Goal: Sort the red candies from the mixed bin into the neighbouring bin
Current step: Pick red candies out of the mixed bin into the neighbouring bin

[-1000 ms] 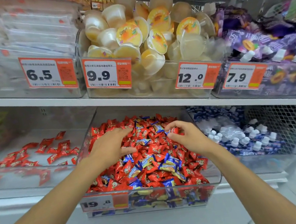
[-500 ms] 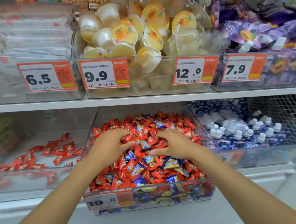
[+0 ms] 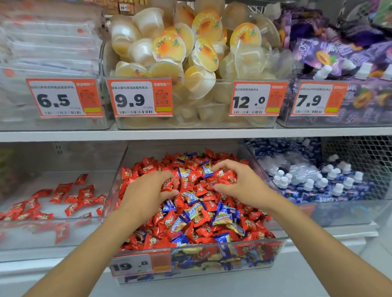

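Note:
The clear mixed bin [image 3: 277, 246] on the lower shelf is heaped with red candies [image 3: 198, 191] and blue candies [image 3: 222, 217]. My left hand [image 3: 145, 194] rests on the heap's left side, fingers curled onto red candies at their tips. My right hand [image 3: 240, 182] lies on the right side, fingers bent around red candies. How firmly either hand grips is unclear. The neighbouring clear bin [image 3: 36, 235] to the left holds several scattered red candies [image 3: 69, 196].
A bin of blue-and-white pouches [image 3: 309, 176] stands right of the mixed bin. The upper shelf [image 3: 80, 137] carries jelly cups [image 3: 186, 47], clear packs and purple pouches behind orange price tags. A 19.8 tag [image 3: 140, 263] hangs on the mixed bin's front.
Both hands have stayed on the candy heap. My right hand shifted left toward the middle and then back to the right, its fingers curling into the red candies. The view moved slightly.

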`<state>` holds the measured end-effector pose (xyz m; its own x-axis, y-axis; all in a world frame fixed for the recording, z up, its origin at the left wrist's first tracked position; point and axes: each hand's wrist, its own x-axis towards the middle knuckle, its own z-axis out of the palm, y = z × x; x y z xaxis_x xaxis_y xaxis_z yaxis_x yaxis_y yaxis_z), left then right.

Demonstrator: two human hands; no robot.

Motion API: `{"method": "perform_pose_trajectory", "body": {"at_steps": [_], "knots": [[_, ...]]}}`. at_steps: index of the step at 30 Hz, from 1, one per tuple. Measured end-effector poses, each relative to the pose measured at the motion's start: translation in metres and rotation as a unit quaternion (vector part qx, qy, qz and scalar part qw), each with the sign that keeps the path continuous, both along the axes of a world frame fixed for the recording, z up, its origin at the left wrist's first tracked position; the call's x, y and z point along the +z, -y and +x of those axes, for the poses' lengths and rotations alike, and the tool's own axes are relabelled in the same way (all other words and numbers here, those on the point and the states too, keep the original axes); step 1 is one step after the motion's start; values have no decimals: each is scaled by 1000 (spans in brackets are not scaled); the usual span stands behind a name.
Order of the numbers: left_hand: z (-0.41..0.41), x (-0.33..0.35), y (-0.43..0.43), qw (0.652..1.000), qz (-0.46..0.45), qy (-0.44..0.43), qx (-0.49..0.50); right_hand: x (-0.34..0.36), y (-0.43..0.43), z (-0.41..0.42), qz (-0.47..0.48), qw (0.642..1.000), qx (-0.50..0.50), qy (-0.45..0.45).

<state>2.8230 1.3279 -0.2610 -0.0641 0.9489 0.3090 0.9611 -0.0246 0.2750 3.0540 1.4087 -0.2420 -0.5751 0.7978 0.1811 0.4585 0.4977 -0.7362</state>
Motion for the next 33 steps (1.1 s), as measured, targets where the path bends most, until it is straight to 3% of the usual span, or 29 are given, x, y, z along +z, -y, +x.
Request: {"method": "perform_pose_trajectory", "body": {"at_steps": [8,15,21,26,30,33], "knots": [[-9,17,31,991,60,113,-45,5,31,-17,5,1000,27,-7],[-83,41,76,990,82,116,3,36,71,-82,48,994,97,1],[-200,18,100,982,22,102,155,38,77,-203,100,975,198,36],[-250,-11,84,978,-7,99,185,16,54,-295,114,963,200,143],[-263,-21,77,962,-140,65,226,4,35,-321,88,933,216,275],[-264,-22,78,963,-160,61,209,12,30,-306,113,932,208,276]]}}
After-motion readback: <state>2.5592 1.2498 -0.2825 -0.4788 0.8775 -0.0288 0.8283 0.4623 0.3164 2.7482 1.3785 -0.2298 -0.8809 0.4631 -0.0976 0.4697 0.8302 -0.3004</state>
